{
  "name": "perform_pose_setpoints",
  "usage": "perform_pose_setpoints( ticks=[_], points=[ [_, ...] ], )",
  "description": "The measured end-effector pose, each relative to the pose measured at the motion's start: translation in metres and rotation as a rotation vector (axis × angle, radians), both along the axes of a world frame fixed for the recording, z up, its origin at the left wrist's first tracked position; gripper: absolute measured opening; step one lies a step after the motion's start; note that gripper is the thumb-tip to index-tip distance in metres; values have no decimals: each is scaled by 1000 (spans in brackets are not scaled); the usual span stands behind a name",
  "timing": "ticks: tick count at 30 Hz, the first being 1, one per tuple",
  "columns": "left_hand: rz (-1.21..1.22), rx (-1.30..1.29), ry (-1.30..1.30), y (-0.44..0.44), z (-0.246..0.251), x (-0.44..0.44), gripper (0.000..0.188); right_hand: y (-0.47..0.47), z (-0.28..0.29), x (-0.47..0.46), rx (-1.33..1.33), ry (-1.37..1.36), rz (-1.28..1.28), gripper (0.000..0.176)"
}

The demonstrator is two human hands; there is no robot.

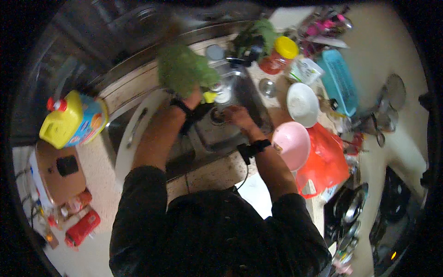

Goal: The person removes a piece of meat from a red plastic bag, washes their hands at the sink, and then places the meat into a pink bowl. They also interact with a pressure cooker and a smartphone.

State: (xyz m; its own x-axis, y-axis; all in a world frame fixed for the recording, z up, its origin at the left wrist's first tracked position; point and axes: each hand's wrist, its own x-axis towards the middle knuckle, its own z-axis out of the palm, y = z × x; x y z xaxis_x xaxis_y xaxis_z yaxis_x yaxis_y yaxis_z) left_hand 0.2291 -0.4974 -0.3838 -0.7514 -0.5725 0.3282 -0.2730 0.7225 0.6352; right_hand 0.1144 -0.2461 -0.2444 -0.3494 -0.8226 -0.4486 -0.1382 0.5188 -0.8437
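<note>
A large bunch of leafy greens (181, 67), blurred, rises at the back left of the metal sink (254, 100). My left hand (193, 98) grips it from below; the leaves hide most of the fingers. Over the basin, my right hand (238, 117) is beside the round drain (218, 116), its fingertips at or near the rim. Whether those fingers hold anything is not clear. Between the hands, towards the back, are a small yellow item (209, 97) and a white round item (223, 96). A pale cutting board (129, 138) lies across the sink's left part, under my left arm.
A yellow jug (65, 121) stands at left near a brown-topped box (60, 173). On the right are a pink bowl (292, 142), a white bowl (303, 104), a red plastic bag (325, 161), a yellow-lidded jar (278, 57) and a blue basket (337, 81).
</note>
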Motion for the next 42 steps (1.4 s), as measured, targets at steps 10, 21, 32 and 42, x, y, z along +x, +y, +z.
perform_pose_setpoints(
  ticks=[10, 21, 32, 42],
  points=[
    [65, -649, -157, 3, 77, 17, 37, 24, 67, 12, -219, 39, -273, 27],
    [-155, -95, -724, 117, 201, 68, 44, 89, 148, 61, -220, 736, -69, 49],
    [-464, 53, -864, 278, 323, 96, 61, 434, 234, 14, -321, 573, -660, 35],
    [-753, -880, -190, 570, 298, -56, 66, 612, 104, -83, -200, 27, -1266, 76]
  ],
)
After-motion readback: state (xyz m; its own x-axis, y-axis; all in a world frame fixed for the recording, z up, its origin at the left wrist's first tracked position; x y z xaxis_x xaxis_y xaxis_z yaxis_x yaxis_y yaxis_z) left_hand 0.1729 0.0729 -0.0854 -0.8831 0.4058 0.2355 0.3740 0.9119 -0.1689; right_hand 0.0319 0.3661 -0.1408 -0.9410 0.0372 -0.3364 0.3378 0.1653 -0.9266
